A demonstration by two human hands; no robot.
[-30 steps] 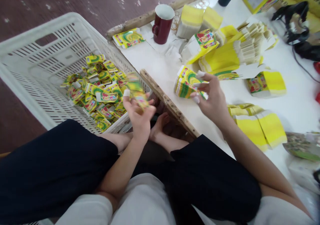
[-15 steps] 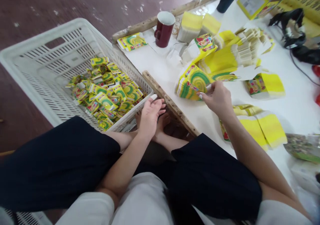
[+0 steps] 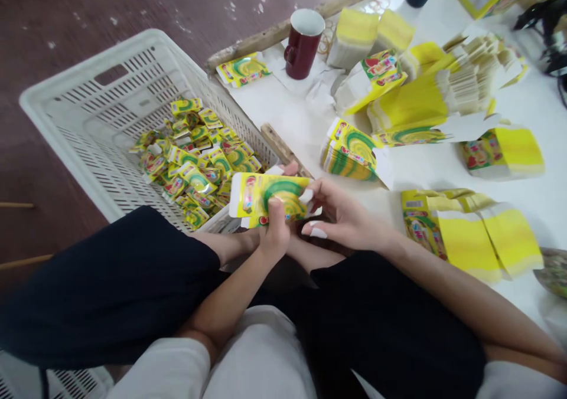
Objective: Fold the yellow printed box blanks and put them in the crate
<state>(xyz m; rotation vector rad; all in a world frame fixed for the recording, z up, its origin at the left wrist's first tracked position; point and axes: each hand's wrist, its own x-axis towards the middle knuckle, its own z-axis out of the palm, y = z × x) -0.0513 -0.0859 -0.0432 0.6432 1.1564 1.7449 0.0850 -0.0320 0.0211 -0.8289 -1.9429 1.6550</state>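
head view, both hands [image 3: 305,219] apparently gripping flat carton [image 3: 270,195]

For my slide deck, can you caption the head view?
Both hands, left hand and right hand, hold a flat carton beside a crate.

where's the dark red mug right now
In the head view the dark red mug stands upright at the top centre, on the white table near its far wooden edge, between a lone flat carton and yellow carton stacks.

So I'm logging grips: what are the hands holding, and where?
Both hold one flat yellow carton: left hand at its lower edge, right hand at its right end.
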